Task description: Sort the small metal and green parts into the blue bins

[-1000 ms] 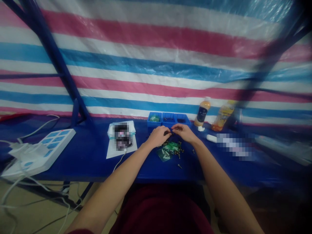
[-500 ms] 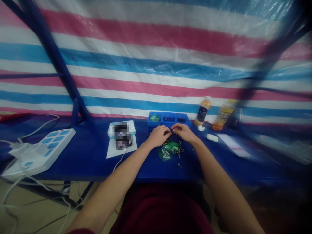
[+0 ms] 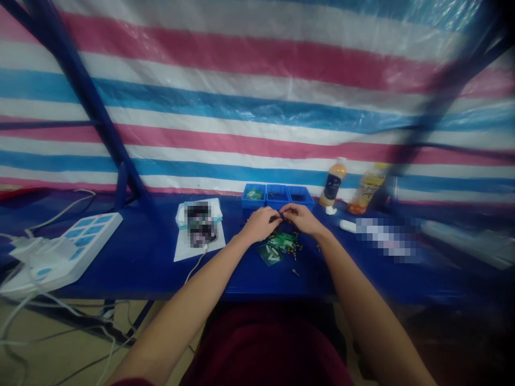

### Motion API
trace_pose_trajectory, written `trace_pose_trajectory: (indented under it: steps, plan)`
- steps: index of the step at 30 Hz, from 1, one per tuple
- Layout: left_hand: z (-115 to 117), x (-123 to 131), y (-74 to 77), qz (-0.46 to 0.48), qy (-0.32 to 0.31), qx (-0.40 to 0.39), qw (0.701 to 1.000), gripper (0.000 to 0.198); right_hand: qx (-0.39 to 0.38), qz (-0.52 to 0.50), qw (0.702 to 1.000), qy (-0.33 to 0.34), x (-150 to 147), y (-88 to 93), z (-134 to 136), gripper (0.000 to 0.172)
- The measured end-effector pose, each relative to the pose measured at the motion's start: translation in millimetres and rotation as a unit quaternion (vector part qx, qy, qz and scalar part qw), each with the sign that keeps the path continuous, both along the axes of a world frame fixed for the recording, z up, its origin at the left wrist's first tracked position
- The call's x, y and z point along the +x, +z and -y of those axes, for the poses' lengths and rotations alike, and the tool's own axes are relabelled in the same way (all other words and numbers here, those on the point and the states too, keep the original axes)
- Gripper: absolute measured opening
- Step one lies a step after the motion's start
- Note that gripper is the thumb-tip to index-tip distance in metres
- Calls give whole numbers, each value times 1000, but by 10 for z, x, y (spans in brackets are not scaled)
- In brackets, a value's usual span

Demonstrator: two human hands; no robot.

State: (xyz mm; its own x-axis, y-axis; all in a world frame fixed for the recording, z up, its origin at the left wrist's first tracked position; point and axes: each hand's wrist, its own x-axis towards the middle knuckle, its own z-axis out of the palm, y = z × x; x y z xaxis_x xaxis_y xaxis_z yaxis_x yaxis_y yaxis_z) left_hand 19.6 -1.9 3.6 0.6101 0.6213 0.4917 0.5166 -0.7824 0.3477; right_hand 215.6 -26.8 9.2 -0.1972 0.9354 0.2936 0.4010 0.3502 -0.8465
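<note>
My left hand (image 3: 261, 224) and my right hand (image 3: 300, 217) meet just in front of the blue bins, fingertips curled close together. Both are closed in a pinch; whatever lies between the fingers is too small and dark to name. Below them on the blue table (image 3: 156, 273) lies a small clear bag with white pieces (image 3: 272, 253), beside green packets (image 3: 286, 242). Several small brass-coloured parts (image 3: 298, 247) are scattered around these. One screw-like piece (image 3: 295, 272) lies apart, nearer the table's front edge.
Behind my hands stand a blue bin with green packets (image 3: 255, 201) and two blue bins with dark small parts (image 3: 277, 195) (image 3: 298, 197). Two drink bottles (image 3: 333, 185) (image 3: 367, 190) stand right. A white power strip (image 3: 80, 246) with cables and a paper sheet (image 3: 183, 247) are left.
The whole view has shifted very slightly. Both hands keep nearly the same place and closed pose, and the things on the table lie as before.
</note>
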Motion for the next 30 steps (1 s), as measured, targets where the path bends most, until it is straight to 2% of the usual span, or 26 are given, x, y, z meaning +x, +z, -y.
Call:
trace_pose_trajectory:
  steps: [8,12,15,19,26,30]
  plan:
    - [16,6,19,-9,5,-2,1000,26,-1,11,1000,0,-20,28,24,20]
    - [20,3,33,2,3,-2,1000,26,2,-1,1000,-16,-24,10,10,26]
    - [23,-2,42,8,12,-2,1000,26,7,47,997,-56,-13,-16,-3,28]
    - [25,-3,47,14,20,-2,1000,27,3,109,991,-75,-3,-33,-3,41]
    - [28,2,56,21,25,-2,999,25,-42,13,998,-33,-24,-51,-40,38]
    - [39,2,66,25,28,-5,999,24,-35,14,999,-25,-28,-28,-23,35]
